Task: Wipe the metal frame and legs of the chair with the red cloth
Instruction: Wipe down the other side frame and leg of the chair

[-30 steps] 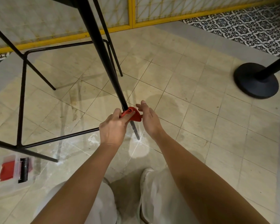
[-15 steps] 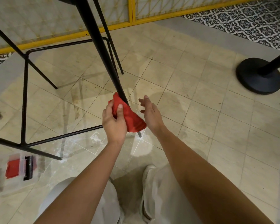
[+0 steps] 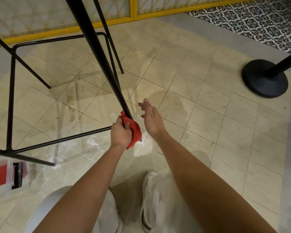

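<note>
Head view: left hand [image 3: 121,132] clamped on the red cloth [image 3: 134,130], which is wrapped round the lower end of the black chair leg [image 3: 97,52], just above its foot. Right hand [image 3: 151,117] at 3 o'clock of the leg, fingers spread, touching nothing. Stanchion base [image 3: 264,79] at 2 o'clock, well apart. Tiled floor [image 3: 200,105] beneath.
</note>
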Available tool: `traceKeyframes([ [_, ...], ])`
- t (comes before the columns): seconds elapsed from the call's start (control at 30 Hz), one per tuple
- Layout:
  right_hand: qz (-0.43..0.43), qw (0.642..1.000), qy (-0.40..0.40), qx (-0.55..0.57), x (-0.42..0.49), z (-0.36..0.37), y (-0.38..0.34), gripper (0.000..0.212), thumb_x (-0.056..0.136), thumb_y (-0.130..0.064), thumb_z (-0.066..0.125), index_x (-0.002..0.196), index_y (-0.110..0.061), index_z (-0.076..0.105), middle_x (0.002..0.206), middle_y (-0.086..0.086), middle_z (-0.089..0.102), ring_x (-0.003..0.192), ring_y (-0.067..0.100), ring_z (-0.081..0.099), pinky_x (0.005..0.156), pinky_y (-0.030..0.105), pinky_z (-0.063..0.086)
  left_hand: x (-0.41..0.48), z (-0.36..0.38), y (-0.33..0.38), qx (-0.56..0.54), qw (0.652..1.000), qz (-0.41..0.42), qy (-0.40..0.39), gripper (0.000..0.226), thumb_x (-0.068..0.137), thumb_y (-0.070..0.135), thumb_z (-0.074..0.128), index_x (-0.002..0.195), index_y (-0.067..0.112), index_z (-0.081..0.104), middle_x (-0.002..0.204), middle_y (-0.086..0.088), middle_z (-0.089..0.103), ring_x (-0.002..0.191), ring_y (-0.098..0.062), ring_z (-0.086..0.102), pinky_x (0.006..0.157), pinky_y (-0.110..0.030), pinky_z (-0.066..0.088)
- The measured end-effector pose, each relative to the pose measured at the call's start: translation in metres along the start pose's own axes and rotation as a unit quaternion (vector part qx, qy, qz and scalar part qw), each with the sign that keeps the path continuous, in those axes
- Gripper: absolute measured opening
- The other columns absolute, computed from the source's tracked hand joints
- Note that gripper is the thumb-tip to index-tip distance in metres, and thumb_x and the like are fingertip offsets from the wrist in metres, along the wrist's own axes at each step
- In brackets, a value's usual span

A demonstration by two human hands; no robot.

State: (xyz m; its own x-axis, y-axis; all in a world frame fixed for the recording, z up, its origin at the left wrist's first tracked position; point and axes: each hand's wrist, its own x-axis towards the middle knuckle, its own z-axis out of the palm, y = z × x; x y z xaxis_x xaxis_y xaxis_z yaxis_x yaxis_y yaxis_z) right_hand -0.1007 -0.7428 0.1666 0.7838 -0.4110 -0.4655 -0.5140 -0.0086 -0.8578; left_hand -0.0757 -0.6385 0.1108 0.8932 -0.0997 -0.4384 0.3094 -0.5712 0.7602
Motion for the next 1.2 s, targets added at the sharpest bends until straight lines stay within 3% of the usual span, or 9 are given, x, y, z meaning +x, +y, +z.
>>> traceKeyframes([
  [0.1, 0.006, 1.0, 0.004, 0.011, 0.001, -0.002, 0.0, 0.056, 0.097, -0.053, 0.021, 0.129, -0.022, 0.054, 0.135, 0.004, 0.05, 0.124, 0.022, 0.048, 0.11, 0.041, 0.031, -0.004, -0.004, 0.003, -0.018, 0.999, 0.021, 0.03, 0.03, 0.098, 0.019, 0.042, 0.126, 0.011, 0.05, 0.114, -0.011, 0.059, 0.105, -0.025, 0.058, 0.09, -0.033, 0.046],
  [0.23, 0.0, 1.0, 0.007, 0.015, 0.001, -0.003, -0.001, 0.055, 0.097, -0.052, 0.02, 0.13, -0.023, 0.054, 0.135, 0.004, 0.049, 0.123, 0.022, 0.048, 0.107, 0.036, 0.032, -0.015, -0.006, 0.008, -0.053, 0.992, 0.064, 0.099, 0.042, 0.099, 0.02, 0.043, 0.14, 0.017, 0.04, 0.117, 0.003, 0.041, 0.105, -0.009, 0.042, 0.097, -0.023, 0.034],
  [0.43, -0.004, 1.0, -0.001, 0.004, 0.001, 0.002, -0.001, 0.053, 0.097, -0.052, 0.021, 0.126, -0.025, 0.057, 0.13, 0.004, 0.052, 0.121, 0.022, 0.049, 0.108, 0.043, 0.033, -0.013, 0.003, 0.003, 0.015, 0.998, 0.039, 0.052, 0.042, 0.1, 0.024, 0.04, 0.14, 0.014, 0.039, 0.119, -0.016, 0.046, 0.1, -0.023, 0.052, 0.089, -0.026, 0.039],
  [0.6, -0.007, 1.0, -0.003, -0.002, 0.003, 0.0, -0.001, 0.053, 0.097, -0.053, 0.022, 0.125, -0.026, 0.057, 0.13, 0.003, 0.052, 0.12, 0.022, 0.049, 0.108, 0.043, 0.033, -0.007, 0.003, 0.002, 0.061, 0.997, 0.028, 0.048, 0.036, 0.098, 0.02, 0.044, 0.131, 0.007, 0.045, 0.121, -0.017, 0.05, 0.108, -0.031, 0.054, 0.086, -0.03, 0.039],
  [0.7, -0.002, 1.0, 0.003, 0.006, 0.002, -0.002, 0.0, 0.056, 0.096, -0.055, 0.022, 0.127, -0.023, 0.056, 0.134, 0.003, 0.05, 0.123, 0.023, 0.047, 0.109, 0.044, 0.032, -0.018, -0.002, 0.006, 0.036, 0.995, 0.034, 0.089, 0.031, 0.096, 0.016, 0.047, 0.125, 0.005, 0.044, 0.129, -0.012, 0.046, 0.113, -0.025, 0.051, 0.086, -0.027, 0.039],
  [0.8, -0.001, 1.0, 0.006, 0.003, 0.001, -0.004, -0.001, 0.057, 0.096, -0.055, 0.022, 0.128, -0.021, 0.055, 0.134, 0.003, 0.051, 0.122, 0.022, 0.048, 0.11, 0.044, 0.032, -0.043, -0.005, 0.01, 0.007, 0.987, 0.111, 0.12, 0.029, 0.096, 0.015, 0.047, 0.123, 0.006, 0.04, 0.13, -0.009, 0.039, 0.105, -0.012, 0.046, 0.083, -0.023, 0.038],
  [0.93, -0.01, 1.0, 0.011, 0.006, -0.001, -0.007, -0.001, 0.056, 0.098, -0.052, 0.022, 0.126, -0.018, 0.056, 0.132, 0.004, 0.053, 0.122, 0.022, 0.048, 0.109, 0.044, 0.032, -0.05, -0.01, 0.016, 0.088, 0.965, 0.213, 0.129, 0.03, 0.096, 0.02, 0.049, 0.125, 0.011, 0.049, 0.121, -0.011, 0.043, 0.092, -0.014, 0.048, 0.076, -0.025, 0.039],
  [1.03, -0.014, 1.0, 0.011, 0.009, -0.002, -0.009, 0.0, 0.056, 0.098, -0.051, 0.022, 0.127, -0.017, 0.056, 0.132, 0.006, 0.053, 0.125, 0.021, 0.047, 0.111, 0.042, 0.031, -0.04, -0.012, 0.016, 0.18, 0.94, 0.254, 0.144, 0.031, 0.093, 0.016, 0.056, 0.124, 0.014, 0.055, 0.111, -0.012, 0.051, 0.088, -0.024, 0.058, 0.071, -0.034, 0.051],
  [1.2, 0.004, 1.0, 0.012, 0.002, 0.001, -0.01, 0.004, 0.058, 0.098, -0.052, 0.02, 0.127, -0.017, 0.056, 0.131, 0.006, 0.053, 0.123, 0.023, 0.048, 0.11, 0.043, 0.031, -0.029, -0.004, -0.007, 0.276, 0.91, 0.286, 0.12, 0.028, 0.088, 0.01, 0.063, 0.116, 0.013, 0.062, 0.092, -0.014, 0.055, 0.073, -0.03, 0.057, 0.047, -0.038, 0.052],
])
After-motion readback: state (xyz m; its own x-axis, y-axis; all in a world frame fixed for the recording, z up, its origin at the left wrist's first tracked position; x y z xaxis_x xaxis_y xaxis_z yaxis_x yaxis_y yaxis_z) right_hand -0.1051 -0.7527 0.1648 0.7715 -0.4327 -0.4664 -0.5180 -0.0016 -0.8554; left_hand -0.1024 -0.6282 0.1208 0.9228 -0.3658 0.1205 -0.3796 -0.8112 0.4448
